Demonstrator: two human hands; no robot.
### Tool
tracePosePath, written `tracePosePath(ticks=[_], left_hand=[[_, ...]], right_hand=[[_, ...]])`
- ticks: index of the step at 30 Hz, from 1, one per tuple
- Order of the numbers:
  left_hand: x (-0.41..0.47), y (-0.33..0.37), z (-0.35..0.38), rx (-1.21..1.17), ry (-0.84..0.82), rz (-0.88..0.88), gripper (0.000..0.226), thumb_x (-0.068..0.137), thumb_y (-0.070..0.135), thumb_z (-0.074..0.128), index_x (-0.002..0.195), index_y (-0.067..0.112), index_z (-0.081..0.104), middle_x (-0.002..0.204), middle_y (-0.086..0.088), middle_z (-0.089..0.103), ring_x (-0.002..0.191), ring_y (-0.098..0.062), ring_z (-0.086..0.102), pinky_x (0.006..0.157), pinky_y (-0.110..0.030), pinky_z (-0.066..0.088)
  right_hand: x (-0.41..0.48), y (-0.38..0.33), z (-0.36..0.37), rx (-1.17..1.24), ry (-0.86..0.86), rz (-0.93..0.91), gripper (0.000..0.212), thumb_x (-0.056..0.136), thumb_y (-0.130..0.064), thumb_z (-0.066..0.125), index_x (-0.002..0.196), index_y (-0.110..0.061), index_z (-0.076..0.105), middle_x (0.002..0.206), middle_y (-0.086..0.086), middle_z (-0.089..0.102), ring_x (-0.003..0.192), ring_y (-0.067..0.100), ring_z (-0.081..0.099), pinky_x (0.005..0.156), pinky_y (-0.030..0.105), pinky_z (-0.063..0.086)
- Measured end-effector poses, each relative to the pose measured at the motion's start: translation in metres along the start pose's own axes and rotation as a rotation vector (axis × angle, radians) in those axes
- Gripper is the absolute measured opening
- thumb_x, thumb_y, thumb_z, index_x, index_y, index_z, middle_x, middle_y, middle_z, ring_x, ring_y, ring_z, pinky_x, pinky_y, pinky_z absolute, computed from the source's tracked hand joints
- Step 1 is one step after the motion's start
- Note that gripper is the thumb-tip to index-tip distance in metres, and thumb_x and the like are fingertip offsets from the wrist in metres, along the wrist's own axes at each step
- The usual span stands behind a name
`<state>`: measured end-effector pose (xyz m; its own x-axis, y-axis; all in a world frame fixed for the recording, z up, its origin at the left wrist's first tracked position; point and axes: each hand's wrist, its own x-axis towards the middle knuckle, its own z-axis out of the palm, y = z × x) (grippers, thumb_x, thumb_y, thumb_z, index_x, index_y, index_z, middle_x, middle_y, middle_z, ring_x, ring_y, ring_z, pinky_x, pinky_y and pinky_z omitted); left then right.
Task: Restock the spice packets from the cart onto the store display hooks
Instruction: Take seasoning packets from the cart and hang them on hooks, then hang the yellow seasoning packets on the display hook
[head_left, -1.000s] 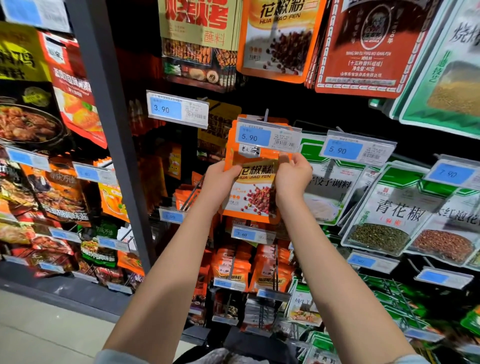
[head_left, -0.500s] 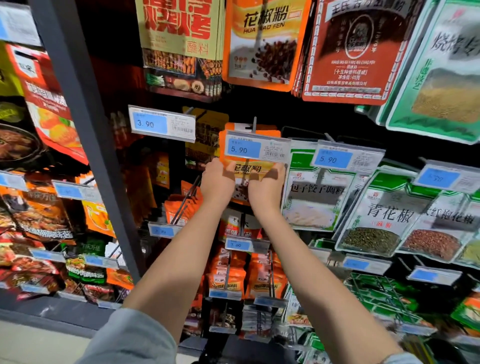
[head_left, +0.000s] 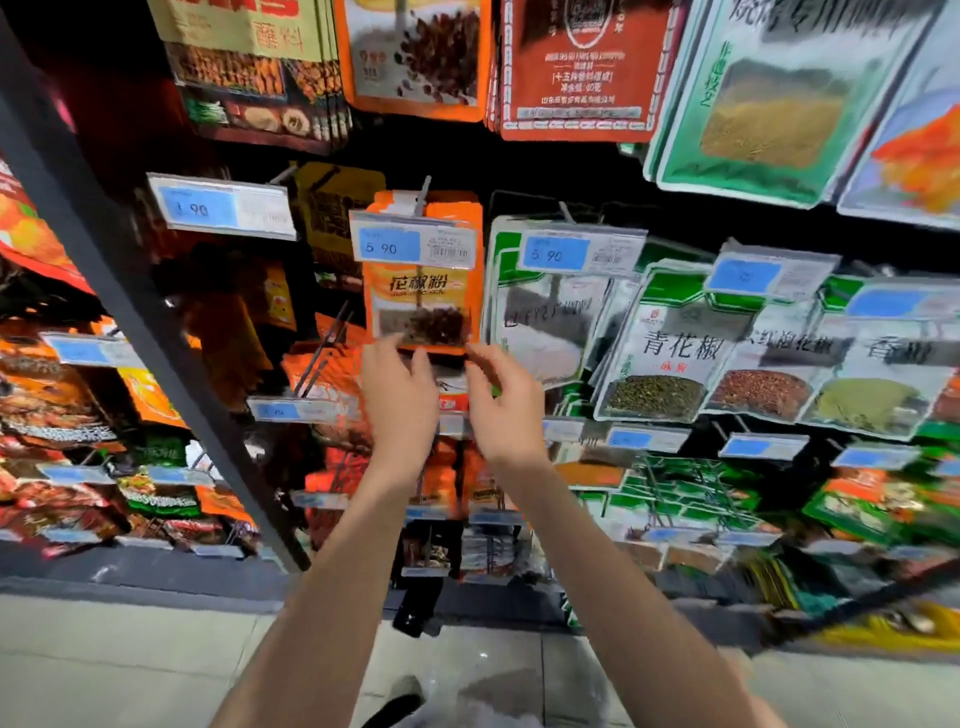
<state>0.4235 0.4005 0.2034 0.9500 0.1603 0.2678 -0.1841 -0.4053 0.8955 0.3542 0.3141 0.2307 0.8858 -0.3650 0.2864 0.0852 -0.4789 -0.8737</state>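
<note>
Orange spice packet (head_left: 423, 304) hangs on a display hook (head_left: 423, 191), behind a blue price tag (head_left: 415, 247) reading 5.90. Left hand (head_left: 402, 402) and right hand (head_left: 506, 410) are raised just under it, fingers (head_left: 385, 349) loosely curled at the packet's bottom edge, one hand per corner. Too blurred to tell contact or pinch. Green-and-white packets (head_left: 670, 343) hang just to its right under a second 5.90 tag (head_left: 576, 252). A 3.90 tag (head_left: 223, 210) sits to the left, near a dark shelf upright (head_left: 130, 291). More packets hang above and below. Pale floor (head_left: 130, 665) at the bottom.
</note>
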Motion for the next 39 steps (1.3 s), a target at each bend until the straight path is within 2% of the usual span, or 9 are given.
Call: tracePosePath(ticks=[3, 6, 11, 16, 21, 25, 32, 36, 39], left_hand=[[-0.058, 0.015, 0.007, 0.004, -0.085, 0.053, 0.027, 0.101, 0.018, 0.043, 0.12, 0.007, 0.057, 0.117, -0.005, 0.053, 0.113, -0.019, 0.049, 0.093, -0.021, 0.032], [-0.105, 0.021, 0.037, -0.022, -0.268, 0.159, 0.028, 0.098, 0.024, 0.04, 0.103, 0.008, 0.063, 0.102, -0.008, 0.06, 0.103, -0.027, 0.056, 0.091, -0.03, 0.041], [-0.202, 0.064, 0.101, 0.008, -0.868, 0.373, 0.011, 0.085, 0.005, 0.06, 0.082, -0.005, 0.064, 0.079, -0.017, 0.062, 0.074, -0.031, 0.06, 0.065, -0.037, 0.05], [-0.318, 0.096, 0.159, -0.014, -1.209, 0.634, 0.024, 0.093, 0.023, 0.042, 0.082, 0.011, 0.06, 0.088, -0.006, 0.058, 0.088, -0.028, 0.054, 0.069, -0.034, 0.032], [-0.438, 0.105, 0.186, 0.045, -1.701, 1.079, 0.038, 0.092, 0.027, 0.038, 0.09, 0.005, 0.069, 0.087, -0.017, 0.067, 0.082, -0.035, 0.064, 0.071, -0.04, 0.052], [-0.522, 0.114, 0.193, 0.102, -1.992, 1.192, 0.044, 0.092, 0.036, 0.038, 0.101, 0.005, 0.066, 0.097, -0.015, 0.066, 0.089, -0.03, 0.064, 0.077, -0.036, 0.053], [-0.651, 0.057, 0.243, 0.742, -2.332, 1.221, 0.031, 0.097, 0.028, 0.045, 0.12, 0.012, 0.058, 0.117, -0.007, 0.058, 0.113, -0.03, 0.055, 0.092, -0.037, 0.045], [-0.697, 0.043, 0.246, 0.992, -2.366, 1.308, 0.019, 0.095, 0.026, 0.043, 0.104, 0.019, 0.059, 0.104, -0.004, 0.061, 0.111, -0.03, 0.058, 0.078, -0.035, 0.047], [-0.731, 0.011, 0.259, 1.075, -2.362, 1.343, 0.039, 0.093, 0.04, 0.045, 0.122, 0.016, 0.053, 0.128, -0.006, 0.055, 0.118, -0.033, 0.053, 0.088, -0.04, 0.045]], right_hand=[[-0.035, 0.017, -0.041, -0.037, 0.134, -0.06, 0.025, 0.096, -0.011, 0.049, 0.112, -0.008, 0.068, 0.102, -0.005, 0.068, 0.093, -0.006, 0.059, 0.086, 0.012, 0.046], [-0.071, 0.044, -0.092, -0.139, 0.248, 0.046, 0.028, 0.096, -0.015, 0.046, 0.111, -0.011, 0.069, 0.103, 0.002, 0.07, 0.092, 0.012, 0.062, 0.087, 0.027, 0.05], [-0.148, 0.103, -0.177, -0.313, 0.569, 0.201, 0.037, 0.091, -0.024, 0.041, 0.101, -0.007, 0.072, 0.101, 0.004, 0.073, 0.092, 0.017, 0.066, 0.084, 0.03, 0.052], [-0.252, 0.143, -0.263, -0.339, 0.738, 0.634, 0.024, 0.093, -0.02, 0.051, 0.104, -0.014, 0.071, 0.104, 0.006, 0.071, 0.095, 0.017, 0.061, 0.087, 0.025, 0.04], [-0.381, 0.177, -0.316, -0.411, 0.96, 1.001, 0.019, 0.09, -0.009, 0.059, 0.103, -0.012, 0.072, 0.095, 0.017, 0.071, 0.088, 0.031, 0.067, 0.08, 0.038, 0.051], [-0.468, 0.188, -0.34, -0.404, 0.906, 1.38, 0.021, 0.091, -0.011, 0.056, 0.108, -0.008, 0.069, 0.096, 0.019, 0.07, 0.09, 0.033, 0.065, 0.075, 0.036, 0.048], [-0.597, 0.214, -0.351, -0.081, 0.578, 1.69, 0.021, 0.098, -0.022, 0.049, 0.105, -0.011, 0.066, 0.079, 0.006, 0.065, 0.072, 0.019, 0.058, 0.049, 0.017, 0.038], [-0.66, 0.241, -0.342, 0.08, 0.427, 1.852, 0.045, 0.101, -0.031, 0.044, 0.14, -0.009, 0.044, 0.145, 0.014, 0.044, 0.123, 0.025, 0.051, 0.083, 0.027, 0.045], [-0.69, 0.263, -0.331, 0.125, 0.424, 1.947, 0.047, 0.101, -0.029, 0.042, 0.141, -0.004, 0.041, 0.145, 0.017, 0.043, 0.131, 0.029, 0.045, 0.087, 0.028, 0.043]])
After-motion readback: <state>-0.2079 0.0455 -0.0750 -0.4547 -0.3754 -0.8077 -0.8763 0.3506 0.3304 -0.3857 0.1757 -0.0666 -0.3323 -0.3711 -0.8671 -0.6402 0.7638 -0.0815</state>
